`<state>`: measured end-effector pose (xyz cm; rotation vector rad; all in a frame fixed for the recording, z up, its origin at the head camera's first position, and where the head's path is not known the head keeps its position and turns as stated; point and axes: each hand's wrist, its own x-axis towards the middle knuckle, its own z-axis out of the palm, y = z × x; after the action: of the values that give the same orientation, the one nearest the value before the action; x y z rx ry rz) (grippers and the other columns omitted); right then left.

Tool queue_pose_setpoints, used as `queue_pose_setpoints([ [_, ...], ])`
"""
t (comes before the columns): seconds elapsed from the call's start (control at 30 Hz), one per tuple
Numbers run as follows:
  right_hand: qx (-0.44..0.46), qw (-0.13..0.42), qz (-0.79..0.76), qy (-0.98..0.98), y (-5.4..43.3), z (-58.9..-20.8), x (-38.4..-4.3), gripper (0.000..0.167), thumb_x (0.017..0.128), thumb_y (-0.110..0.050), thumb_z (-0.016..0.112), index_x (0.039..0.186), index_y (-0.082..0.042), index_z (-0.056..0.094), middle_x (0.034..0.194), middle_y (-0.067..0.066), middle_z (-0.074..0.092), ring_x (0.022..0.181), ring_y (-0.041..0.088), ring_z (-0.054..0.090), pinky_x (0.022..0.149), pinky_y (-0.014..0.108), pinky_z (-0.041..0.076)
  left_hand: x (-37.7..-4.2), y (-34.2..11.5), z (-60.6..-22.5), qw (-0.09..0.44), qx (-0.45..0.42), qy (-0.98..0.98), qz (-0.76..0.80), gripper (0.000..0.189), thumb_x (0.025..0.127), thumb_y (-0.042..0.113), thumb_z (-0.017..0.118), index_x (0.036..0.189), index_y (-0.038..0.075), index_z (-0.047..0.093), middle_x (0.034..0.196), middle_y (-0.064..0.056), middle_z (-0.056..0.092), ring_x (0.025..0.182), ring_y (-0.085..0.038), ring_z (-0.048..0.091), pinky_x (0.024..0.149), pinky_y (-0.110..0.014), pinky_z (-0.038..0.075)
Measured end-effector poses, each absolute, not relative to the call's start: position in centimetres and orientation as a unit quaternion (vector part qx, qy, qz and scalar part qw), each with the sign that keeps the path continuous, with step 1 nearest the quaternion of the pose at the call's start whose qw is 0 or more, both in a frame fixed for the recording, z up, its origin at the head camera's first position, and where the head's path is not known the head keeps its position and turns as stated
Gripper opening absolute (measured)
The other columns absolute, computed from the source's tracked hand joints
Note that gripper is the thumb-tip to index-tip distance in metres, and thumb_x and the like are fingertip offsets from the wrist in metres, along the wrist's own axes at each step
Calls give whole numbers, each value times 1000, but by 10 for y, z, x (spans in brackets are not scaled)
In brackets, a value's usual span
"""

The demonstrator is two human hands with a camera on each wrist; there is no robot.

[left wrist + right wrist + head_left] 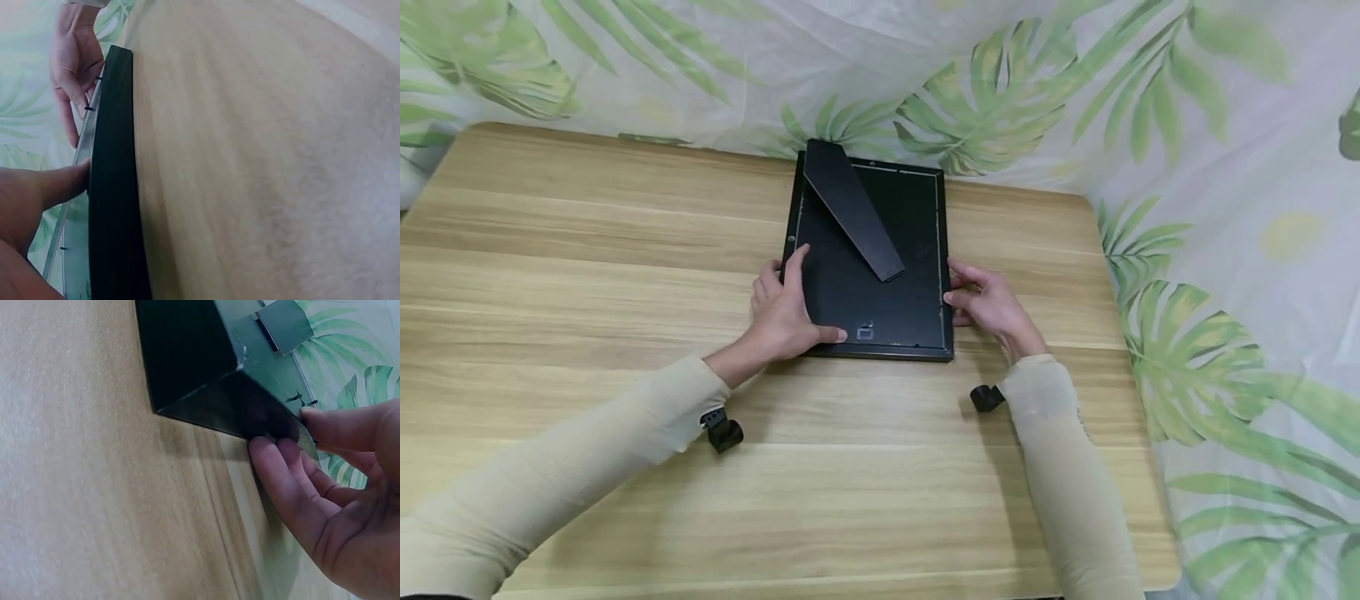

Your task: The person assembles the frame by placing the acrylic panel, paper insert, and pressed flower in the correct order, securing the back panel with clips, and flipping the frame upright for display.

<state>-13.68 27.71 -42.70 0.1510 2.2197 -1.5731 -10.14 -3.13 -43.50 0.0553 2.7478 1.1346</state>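
Observation:
A black picture frame [917, 225] lies face down on the wooden table, its back panel up. A black easel leg [853, 212] runs slantwise across that back from the upper left. My left hand [782, 317] grips the lower left corner, thumb across the bottom border and fingers along the left side. At the right edge my right hand [992, 304] pinches the border, thumb on top and the other fingers against the side. The right wrist view shows those fingertips [262, 447] at the frame's lower side. The frame's front is hidden.
The wood-grain table [865, 483] reaches to a leaf-print cloth [850, 67] behind and on the right. The frame's top end lies close to the table's back edge. A small black camera [724, 432] sits on the left wrist, another camera [985, 398] on the right.

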Motion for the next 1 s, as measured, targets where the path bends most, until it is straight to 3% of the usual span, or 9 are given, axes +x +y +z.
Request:
queue_pose_setpoints([
  [0.17, 52, 203, -569, 795, 274, -430, -136, 64, 97, 1, 61, 155, -20, 42, 134, 17, 49, 100, 25, 61, 77, 43, 60, -101, -38, -439, 80, 21, 916, 393, 133, 66, 35, 96, 162, 20, 5, 154, -29, 13, 137, -46, 15, 111, -60, 22],
  [0.27, 46, 207, -566, 797, 274, -431, -135, 64, 98, 0, 61, 156, -20, 41, 135, 18, 48, 100, 26, 61, 77, 42, 60, -108, -48, -438, 84, 16, 901, 425, 128, 73, 37, 91, 161, 14, 1, 153, -31, 17, 137, -45, 21, 112, -59, 24],
  [0.37, 49, 208, -566, 796, 276, -432, -135, 64, 99, 0, 59, 156, -20, 40, 135, 17, 47, 101, 25, 60, 77, 41, 60, -124, -59, -435, 100, 1, 865, 492, 112, 87, 30, 81, 161, 8, -1, 150, -32, 25, 136, -45, 30, 114, -55, 28],
  [0.5, 47, 203, -570, 795, 276, -431, -135, 64, 98, 0, 60, 156, -20, 39, 135, 17, 48, 102, 24, 60, 78, 41, 60, -148, -74, -429, 125, -19, 832, 540, 86, 97, 14, 66, 160, 1, 9, 145, -31, 38, 131, -42, 42, 110, -50, 37],
  [0.57, 44, 203, -575, 791, 275, -432, -137, 65, 98, 1, 60, 156, -19, 40, 134, 18, 48, 101, 24, 60, 77, 40, 60, -161, -80, -427, 132, -24, 833, 537, 76, 97, 10, 64, 158, -1, 20, 144, -29, 42, 124, -37, 50, 103, -44, 45],
  [0.67, 43, 203, -579, 789, 274, -433, -140, 65, 97, 3, 60, 156, -17, 40, 131, 20, 48, 99, 24, 60, 76, 40, 60, -176, -86, -426, 137, -37, 829, 541, 67, 96, 7, 64, 155, 0, 32, 142, -26, 47, 96, -26, 62, 80, -35, 57],
  [0.77, 40, 206, -577, 789, 275, -433, -143, 65, 97, 4, 60, 155, -15, 40, 130, 21, 48, 98, 24, 60, 77, 39, 60, -184, -88, -427, 134, -46, 818, 558, 64, 95, 3, 66, 153, 1, 39, 141, -24, 49, 70, -17, 61, 58, -29, 58],
  [0.83, 34, 209, -572, 792, 275, -432, -146, 66, 96, 4, 61, 155, -13, 39, 131, 21, 49, 98, 25, 61, 79, 40, 60, -186, -88, -429, 131, -46, 821, 553, 61, 95, 1, 66, 151, 2, 43, 139, -22, 51, 67, -14, 60, 55, -27, 57],
  [1.0, 25, 197, -557, 806, 278, -426, -159, 70, 94, 2, 65, 156, -9, 35, 132, 24, 48, 98, 26, 63, 85, 41, 58, -184, -82, -434, 121, -45, 834, 537, 56, 95, 2, 66, 149, 7, 50, 135, -17, 55, 78, -17, 62, 57, -25, 56],
])
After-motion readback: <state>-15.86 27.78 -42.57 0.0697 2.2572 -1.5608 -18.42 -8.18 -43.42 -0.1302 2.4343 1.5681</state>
